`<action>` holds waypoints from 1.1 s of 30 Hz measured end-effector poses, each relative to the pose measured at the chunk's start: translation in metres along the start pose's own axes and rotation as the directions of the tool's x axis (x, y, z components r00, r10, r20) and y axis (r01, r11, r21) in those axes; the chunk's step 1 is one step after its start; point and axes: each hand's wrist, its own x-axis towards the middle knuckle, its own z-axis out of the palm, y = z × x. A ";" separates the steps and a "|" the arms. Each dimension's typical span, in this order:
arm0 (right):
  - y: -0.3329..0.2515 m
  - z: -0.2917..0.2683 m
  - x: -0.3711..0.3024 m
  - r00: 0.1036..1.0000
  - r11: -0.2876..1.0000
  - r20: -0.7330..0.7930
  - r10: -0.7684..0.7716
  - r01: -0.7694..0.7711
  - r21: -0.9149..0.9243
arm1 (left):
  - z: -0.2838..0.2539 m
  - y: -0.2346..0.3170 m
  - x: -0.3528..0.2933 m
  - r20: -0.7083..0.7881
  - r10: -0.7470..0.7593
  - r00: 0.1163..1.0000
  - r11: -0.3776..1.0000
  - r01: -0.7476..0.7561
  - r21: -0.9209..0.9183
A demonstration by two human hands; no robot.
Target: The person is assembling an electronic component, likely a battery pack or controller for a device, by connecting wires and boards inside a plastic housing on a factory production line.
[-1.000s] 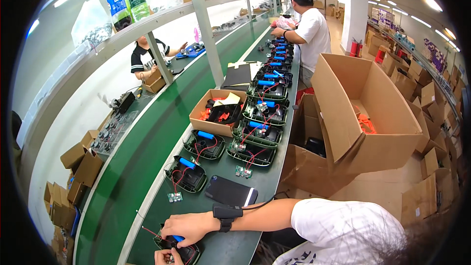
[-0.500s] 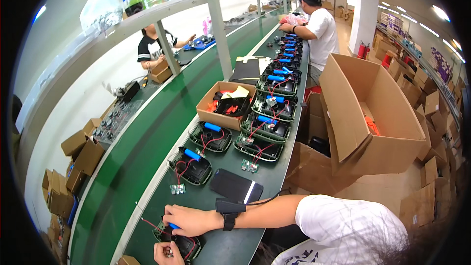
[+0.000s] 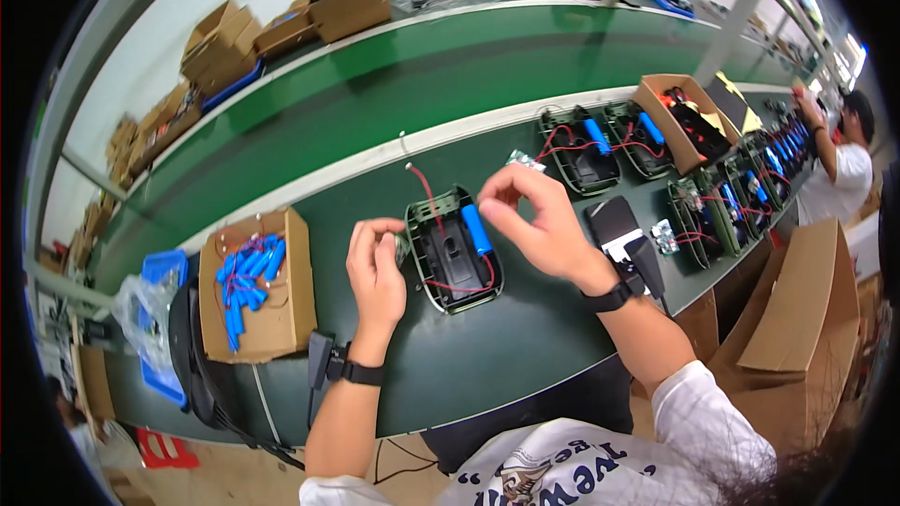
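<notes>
A dark green and black plastic housing (image 3: 454,258) lies open side up on the bench between my hands. Inside it a blue cylindrical battery (image 3: 476,230) rests along the right wall, and red wires run across the floor and out over the top edge, ending in a small white connector (image 3: 410,167). At the housing's left rim is my left hand (image 3: 377,272), its fingers bent together around something small that I cannot make out. My right hand (image 3: 539,215) hovers by the battery's upper end, fingers curled, thumb and forefinger apart, nothing seen between them.
A carton (image 3: 302,300) of blue batteries stands left, beside a black bag (image 3: 192,347) and blue tray (image 3: 167,267). To the right are a phone (image 3: 609,217), several similar housings (image 3: 581,155), and a parts carton (image 3: 689,155). A green conveyor (image 3: 375,70) runs behind; a co-worker (image 3: 844,169) stands far right.
The view has swung left, bringing the battery carton in. My right hand has come away from the battery it was touching, and my left hand has moved to the housing's left side.
</notes>
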 end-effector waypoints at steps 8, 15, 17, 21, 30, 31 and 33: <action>-0.022 0.049 -0.029 0.883 0.926 0.466 -0.064 0.226 -0.302 | 0.007 -0.016 0.001 -0.069 -0.126 0.990 0.966 0.106 -0.237; -0.021 0.035 -0.023 0.897 0.795 0.285 0.339 -0.435 0.422 | 0.006 0.000 0.002 -0.014 -0.184 0.983 0.883 0.159 -0.441; -0.015 0.027 -0.019 0.903 0.727 0.296 0.312 -0.427 0.537 | 0.005 0.005 0.001 0.005 -0.203 0.979 0.852 0.179 -0.493; -0.010 0.026 -0.017 0.913 0.769 0.229 0.338 -0.408 0.491 | 0.007 0.016 -0.002 0.092 -0.199 0.976 0.819 0.217 -0.532; -0.001 0.038 -0.022 0.947 0.850 0.135 0.291 -0.321 0.419 | 0.006 0.021 -0.008 0.153 -0.194 0.969 0.742 0.247 -0.623; -0.002 0.039 -0.022 0.969 0.895 0.064 0.240 -0.246 0.372 | 0.006 0.018 -0.008 0.155 -0.195 0.969 0.743 0.249 -0.621; -0.003 0.040 -0.022 0.983 0.931 -0.002 0.182 -0.172 0.321 | 0.007 0.016 -0.009 0.136 -0.204 0.970 0.681 0.240 -0.692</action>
